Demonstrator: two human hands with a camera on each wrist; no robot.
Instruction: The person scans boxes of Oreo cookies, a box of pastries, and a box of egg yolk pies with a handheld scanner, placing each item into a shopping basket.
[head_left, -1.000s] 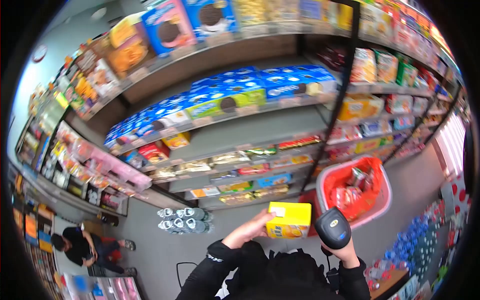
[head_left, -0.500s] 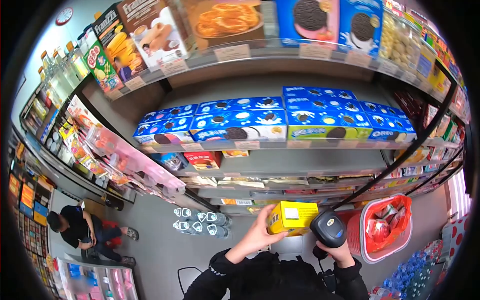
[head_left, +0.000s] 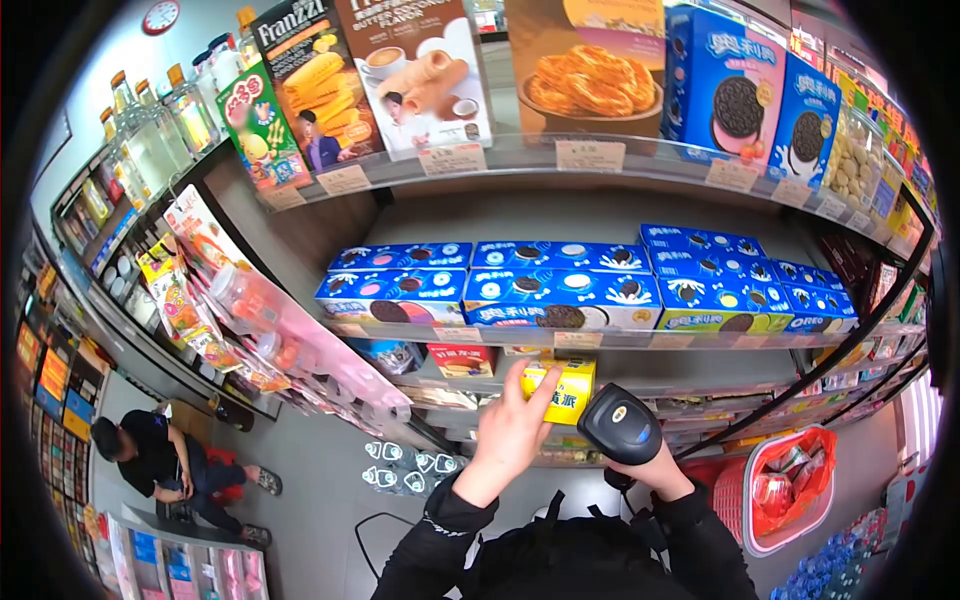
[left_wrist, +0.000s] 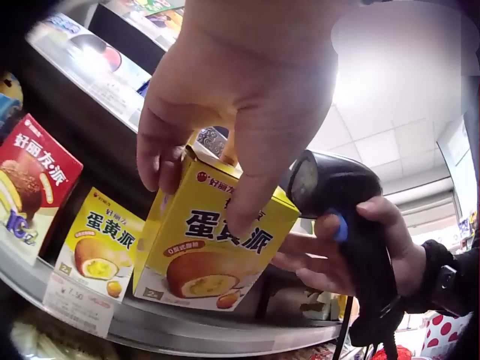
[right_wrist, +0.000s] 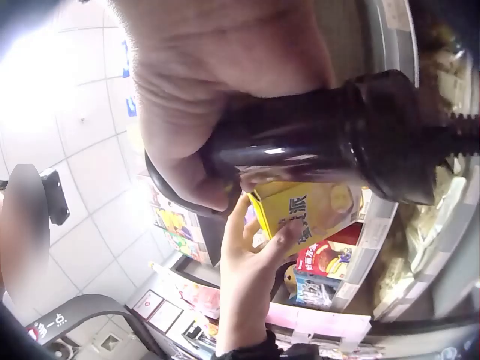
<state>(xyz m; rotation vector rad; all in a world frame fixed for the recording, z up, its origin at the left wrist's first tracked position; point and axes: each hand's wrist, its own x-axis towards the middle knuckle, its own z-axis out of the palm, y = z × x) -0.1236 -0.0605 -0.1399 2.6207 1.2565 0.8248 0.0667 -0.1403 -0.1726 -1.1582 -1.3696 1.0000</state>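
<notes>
A yellow box of egg-yolk pies point(head_left: 568, 392) is pinched in my left hand point(head_left: 508, 432), the thumb on its front face and the fingers over the far side in the left wrist view. It is upright and slightly tilted, right at the shelf edge, beside a matching yellow box point(left_wrist: 96, 251) and a red pie box point(left_wrist: 36, 176). My right hand point(head_left: 655, 470) grips a black barcode scanner point(head_left: 618, 425) by its handle. The scanner's head is close to the right side of the yellow box.
Blue Oreo boxes point(head_left: 560, 290) line the shelf above, with large snack boxes point(head_left: 420, 80) higher still. A basket with a red bag point(head_left: 755, 500) stands on the right. Water bottles point(head_left: 405, 465) are on the floor; a seated person point(head_left: 165, 455) is at the left.
My left hand has carried the yellow box from in front of my body up to the shelf and turned it. The scanner has followed it leftward. The head view has moved closer to the shelves.
</notes>
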